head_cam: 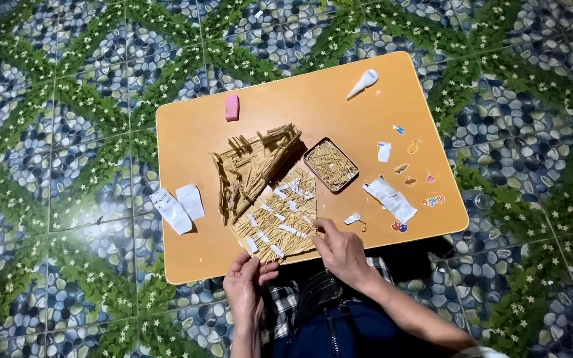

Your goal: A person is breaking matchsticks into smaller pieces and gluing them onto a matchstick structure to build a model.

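A flat panel of thin wooden sticks (280, 215), dotted with small white paper strips, lies at the near edge of a low orange table (193, 132). My left hand (248, 278) grips the panel's near left corner. My right hand (341, 250) rests on its near right edge, fingers pinching at the sticks. Behind the panel stands a small stick-built roof frame (253, 166) held with wooden clothespins.
A metal tin of sticks (331, 164) sits right of the frame. A pink eraser (232, 107), a white glue tube (363, 83), folded white papers (179, 205), a paper strip (390, 199) and small stickers lie on the table. Patterned tile floor (67, 99) surrounds it.
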